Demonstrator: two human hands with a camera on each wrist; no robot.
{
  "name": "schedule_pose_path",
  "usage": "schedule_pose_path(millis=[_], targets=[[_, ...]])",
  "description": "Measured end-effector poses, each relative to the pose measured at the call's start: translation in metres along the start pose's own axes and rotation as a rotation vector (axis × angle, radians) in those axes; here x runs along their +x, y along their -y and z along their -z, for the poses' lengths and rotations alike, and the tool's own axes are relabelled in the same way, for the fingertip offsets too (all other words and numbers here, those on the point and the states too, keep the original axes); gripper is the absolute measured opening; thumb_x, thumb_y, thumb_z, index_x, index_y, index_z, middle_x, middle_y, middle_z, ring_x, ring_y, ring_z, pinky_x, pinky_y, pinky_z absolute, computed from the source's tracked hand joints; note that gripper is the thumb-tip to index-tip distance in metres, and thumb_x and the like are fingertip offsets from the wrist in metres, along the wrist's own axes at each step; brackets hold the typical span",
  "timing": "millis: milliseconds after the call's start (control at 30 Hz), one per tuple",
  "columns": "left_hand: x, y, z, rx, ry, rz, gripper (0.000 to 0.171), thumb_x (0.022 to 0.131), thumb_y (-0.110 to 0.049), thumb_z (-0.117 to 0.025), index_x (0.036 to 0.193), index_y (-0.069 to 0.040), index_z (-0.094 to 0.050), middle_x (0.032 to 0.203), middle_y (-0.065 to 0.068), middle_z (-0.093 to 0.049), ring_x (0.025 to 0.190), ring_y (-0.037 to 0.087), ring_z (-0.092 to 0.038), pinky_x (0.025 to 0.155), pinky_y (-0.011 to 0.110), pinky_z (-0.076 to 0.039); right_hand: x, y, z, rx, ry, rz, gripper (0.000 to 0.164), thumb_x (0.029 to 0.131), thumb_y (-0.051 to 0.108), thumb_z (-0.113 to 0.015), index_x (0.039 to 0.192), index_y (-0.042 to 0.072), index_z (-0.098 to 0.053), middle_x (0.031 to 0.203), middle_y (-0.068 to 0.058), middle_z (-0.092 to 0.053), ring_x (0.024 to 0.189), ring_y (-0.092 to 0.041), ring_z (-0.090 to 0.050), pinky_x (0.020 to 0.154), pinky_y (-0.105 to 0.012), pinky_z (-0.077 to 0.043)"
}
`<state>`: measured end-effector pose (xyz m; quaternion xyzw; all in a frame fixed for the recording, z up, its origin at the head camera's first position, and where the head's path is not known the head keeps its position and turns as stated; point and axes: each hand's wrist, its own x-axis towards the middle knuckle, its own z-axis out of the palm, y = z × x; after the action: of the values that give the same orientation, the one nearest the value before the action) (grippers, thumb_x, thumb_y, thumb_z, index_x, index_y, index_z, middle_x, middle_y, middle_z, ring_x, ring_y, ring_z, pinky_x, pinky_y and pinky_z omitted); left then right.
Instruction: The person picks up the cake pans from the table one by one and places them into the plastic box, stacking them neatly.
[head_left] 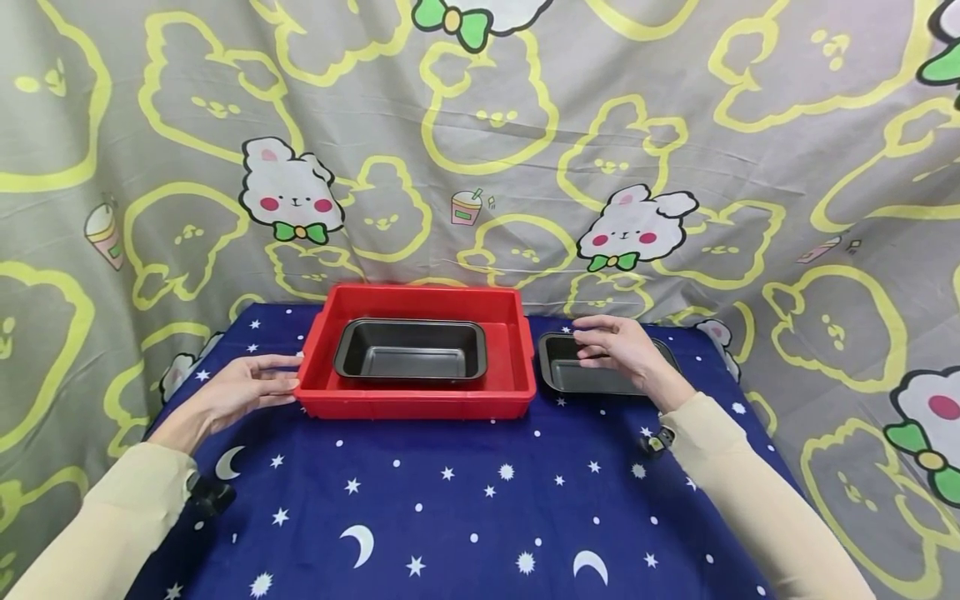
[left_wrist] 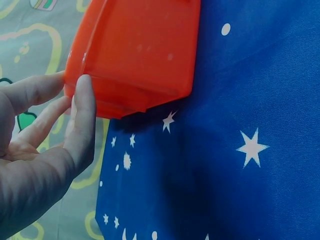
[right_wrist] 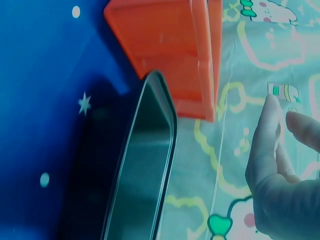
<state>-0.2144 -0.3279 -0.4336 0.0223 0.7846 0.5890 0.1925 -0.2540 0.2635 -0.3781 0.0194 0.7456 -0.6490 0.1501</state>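
Observation:
A red plastic tray (head_left: 420,407) stands at the back of the table, with a black loaf pan (head_left: 408,379) inside it. My left hand (head_left: 243,387) is at the tray's left side, its fairly straight fingers touching the rim. In the left wrist view, fingertips (left_wrist: 84,90) meet the corner of the red tray (left_wrist: 145,50). To the right of the tray sits a second black loaf pan (head_left: 558,367). My right hand (head_left: 622,350) hovers above that pan with nothing in it, partly covering it. The right wrist view shows the hand (right_wrist: 280,185) apart from the pan (right_wrist: 142,165).
A dark blue cloth (head_left: 450,525) with white stars and moons covers the table. Close behind hangs a grey curtain (head_left: 517,192) with yellow outlines and white rabbits. The second pan stands near the tray's right wall.

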Motion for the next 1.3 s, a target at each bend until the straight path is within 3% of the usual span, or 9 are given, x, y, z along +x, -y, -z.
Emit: schedule_pose_path(millis=[200,367,667,933,1100,1300], targets=[[-0.001,0.0,0.0,-0.007,-0.002,-0.005,0.076,0.101,-0.016,-0.072,0.16,0.01,-0.031,0.129,0.004,-0.074,0.103,0.007,-0.077,0.093,0.028,-0.064,-0.007,-0.004,0.027,0.002,-0.011,0.01,0.016,0.102,0.011,-0.069,0.117,0.016,-0.069,0.088,0.008,-0.075,0.074,-0.009,-0.075,0.075,-0.026,-0.067],[-0.001,-0.001,-0.001,-0.003,-0.004,-0.005,0.077,0.101,-0.016,-0.072,0.16,0.01,-0.032,0.13,0.007,-0.074,0.102,0.007,-0.077,0.093,0.029,-0.064,-0.011,-0.007,0.054,0.001,-0.034,0.02,0.015,0.103,0.011,-0.068,0.107,0.026,-0.072,0.088,0.009,-0.076,0.074,-0.009,-0.076,0.075,-0.025,-0.067],[-0.001,-0.002,-0.002,0.01,-0.007,0.001,0.077,0.101,-0.017,-0.072,0.16,0.01,-0.031,0.135,0.015,-0.071,0.103,0.006,-0.076,0.094,0.03,-0.064,-0.017,-0.021,0.102,-0.052,-0.072,0.009,0.016,0.103,0.013,-0.068,0.105,0.029,-0.07,0.09,0.013,-0.076,0.077,-0.007,-0.076,0.075,-0.023,-0.066],[-0.001,-0.002,-0.001,-0.017,0.001,0.008,0.077,0.101,-0.013,-0.072,0.16,0.011,-0.029,0.125,0.002,-0.075,0.102,0.005,-0.076,0.092,0.027,-0.065,-0.021,-0.042,0.128,-0.073,-0.121,0.021,0.017,0.105,0.013,-0.065,0.105,0.03,-0.067,0.091,0.019,-0.076,0.08,-0.007,-0.077,0.076,-0.023,-0.066],[-0.001,-0.002,-0.002,-0.018,0.007,0.0,0.077,0.101,-0.012,-0.071,0.16,0.012,-0.028,0.123,0.0,-0.075,0.101,0.005,-0.076,0.091,0.027,-0.065,-0.025,-0.056,0.141,-0.009,-0.174,0.028,0.02,0.104,0.013,-0.066,0.101,0.032,-0.071,0.09,0.018,-0.077,0.079,-0.009,-0.077,0.074,-0.024,-0.066],[-0.002,-0.003,-0.003,0.006,-0.006,-0.003,0.077,0.1,-0.014,-0.072,0.16,0.01,-0.031,0.134,0.013,-0.072,0.103,0.006,-0.076,0.093,0.028,-0.065,-0.029,-0.072,0.159,0.069,-0.216,0.026,0.032,0.106,0.007,-0.06,0.096,0.034,-0.073,0.09,0.019,-0.076,0.078,-0.009,-0.076,0.073,-0.023,-0.066]])
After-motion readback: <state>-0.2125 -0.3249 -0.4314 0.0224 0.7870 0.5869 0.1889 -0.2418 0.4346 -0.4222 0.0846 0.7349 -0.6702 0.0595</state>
